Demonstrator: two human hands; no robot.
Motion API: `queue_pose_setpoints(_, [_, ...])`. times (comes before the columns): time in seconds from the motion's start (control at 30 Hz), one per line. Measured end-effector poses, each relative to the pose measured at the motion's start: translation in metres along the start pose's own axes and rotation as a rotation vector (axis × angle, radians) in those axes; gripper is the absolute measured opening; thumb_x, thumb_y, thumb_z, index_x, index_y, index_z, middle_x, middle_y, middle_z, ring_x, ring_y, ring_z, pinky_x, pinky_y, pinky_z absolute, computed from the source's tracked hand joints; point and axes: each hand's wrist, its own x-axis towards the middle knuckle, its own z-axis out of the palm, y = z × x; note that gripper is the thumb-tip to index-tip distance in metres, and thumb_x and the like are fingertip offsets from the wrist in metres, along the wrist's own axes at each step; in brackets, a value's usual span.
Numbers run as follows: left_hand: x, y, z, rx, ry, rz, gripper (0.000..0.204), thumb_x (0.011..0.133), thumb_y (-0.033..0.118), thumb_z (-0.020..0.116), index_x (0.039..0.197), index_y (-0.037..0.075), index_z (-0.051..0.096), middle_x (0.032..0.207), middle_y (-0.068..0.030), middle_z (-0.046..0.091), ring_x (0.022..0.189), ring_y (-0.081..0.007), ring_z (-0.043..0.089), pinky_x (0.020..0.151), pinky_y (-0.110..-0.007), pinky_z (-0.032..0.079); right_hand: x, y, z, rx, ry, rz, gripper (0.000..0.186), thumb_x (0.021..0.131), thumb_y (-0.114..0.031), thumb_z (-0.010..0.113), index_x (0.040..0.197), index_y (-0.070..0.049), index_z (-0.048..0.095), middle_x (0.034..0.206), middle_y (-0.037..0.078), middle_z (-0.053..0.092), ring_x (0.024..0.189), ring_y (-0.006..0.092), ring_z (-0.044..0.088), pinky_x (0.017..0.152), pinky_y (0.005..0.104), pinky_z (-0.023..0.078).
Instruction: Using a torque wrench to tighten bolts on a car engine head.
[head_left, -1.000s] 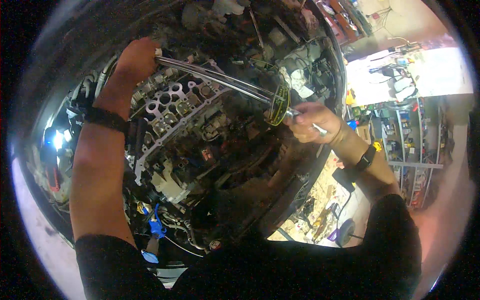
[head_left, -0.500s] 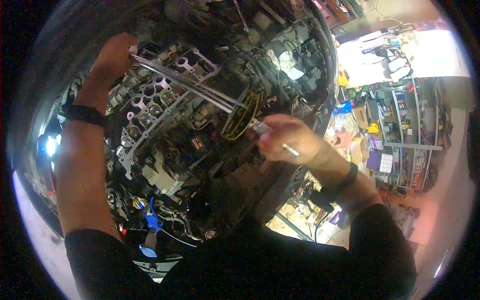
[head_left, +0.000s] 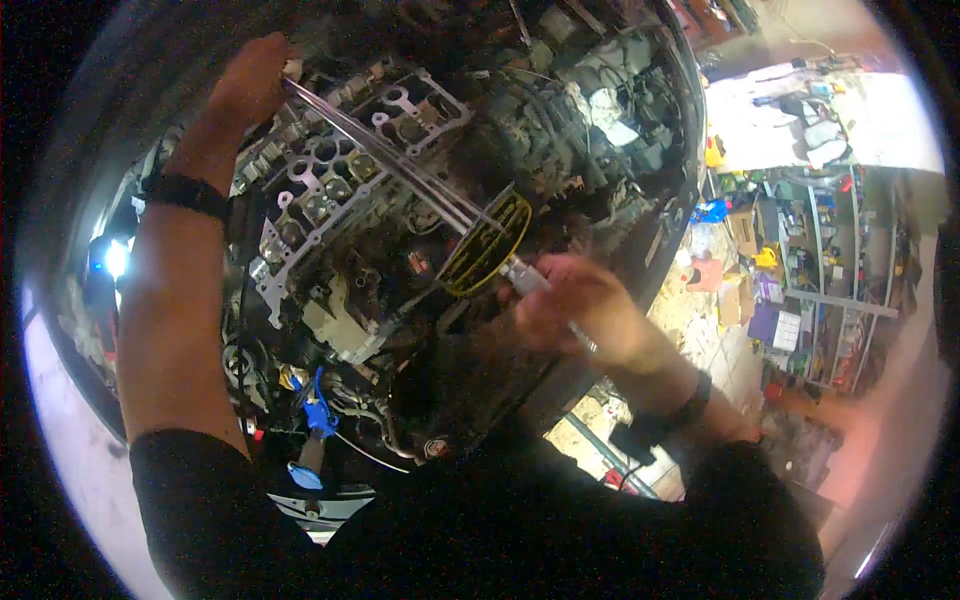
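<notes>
Across the opened engine reaches a beam-type torque wrench, its yellow-edged scale plate just beside the right hand, whose blurred fingers wrap the handle. The left hand curls its fingers closed round the far end. The engine's top already stands uncovered; the wrench's drive end is hidden, so what remains cannot be judged. Off right, a shelving rack bears small colourful goods; a cardboard box and a purple box stand near it, contents unseen.
</notes>
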Motion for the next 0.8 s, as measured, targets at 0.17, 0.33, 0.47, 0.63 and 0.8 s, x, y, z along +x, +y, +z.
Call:
queue_pose_setpoints(0.17, [-0.008, -0.001, -0.009, 0.038, 0.049, 0.003, 0.038, 0.069, 0.002, 0.069, 0.106, 0.008, 0.065, 0.104, -0.0159, 0.058, 0.104, -0.0382, 0.055, 0.091, -0.045, 0.047, 0.009, -0.024, -0.027, -0.076, -0.06, 0.031, 0.018, 0.09, -0.022, 0.066, 0.099, -0.007, 0.062, 0.071, -0.002, 0.058, 0.059, 0.0075, 0.052, 0.048, 0.0232, 0.037])
queue_pose_setpoints(0.33, [-0.009, 0.027, -0.013, -0.076, 0.258, -0.177, 0.04, 0.073, -0.003, 0.066, 0.111, 0.009, 0.063, 0.115, -0.0129, 0.06, 0.11, -0.0355, 0.057, 0.095, -0.042, 0.047, 0.021, -0.079, -0.055, -0.808, 0.079, 0.047, 0.02, 0.091, -0.023, 0.065, 0.1, -0.005, 0.062, 0.074, 0.004, 0.062, 0.064, 0.0125, 0.059, 0.055, 0.028, 0.045])
queue_pose_setpoints(0.47, [-0.029, 0.028, -0.011, -0.622, 0.237, -0.556, 0.033, 0.081, 0.0, 0.059, 0.113, 0.006, 0.062, 0.116, -0.0154, 0.062, 0.103, -0.033, 0.062, 0.09, -0.04, 0.05, 0.036, -0.068, -0.071, -1.637, 0.506, -0.538, 0.031, 0.084, -0.028, 0.067, 0.101, -0.003, 0.061, 0.084, 0.023, 0.064, 0.078, 0.0425, 0.063, 0.07, 0.0509, 0.049])
queue_pose_setpoints(0.63, [-0.093, -0.025, 0.089, -0.334, -0.059, -0.742, 0.052, 0.08, 0.035, 0.068, 0.118, 0.001, 0.059, 0.103, -0.0253, 0.066, 0.098, -0.0399, 0.064, 0.085, -0.044, 0.051, 0.064, -0.091, -0.077, -1.559, 0.488, -0.447, 0.03, 0.081, -0.032, 0.069, 0.097, -0.007, 0.066, 0.083, 0.022, 0.065, 0.081, 0.0423, 0.062, 0.069, 0.0477, 0.05])
queue_pose_setpoints(0.8, [-0.051, 0.056, 0.088, -0.23, -0.397, -0.884, 0.049, 0.08, 0.042, 0.069, 0.109, 0.002, 0.066, 0.101, -0.025, 0.067, 0.097, -0.0415, 0.064, 0.086, -0.046, 0.05, 0.051, -0.099, -0.085, -1.459, 0.525, -0.425, 0.023, 0.079, -0.015, 0.068, 0.095, 0.001, 0.065, 0.075, 0.018, 0.062, 0.069, 0.026, 0.059, 0.066, 0.0363, 0.046])
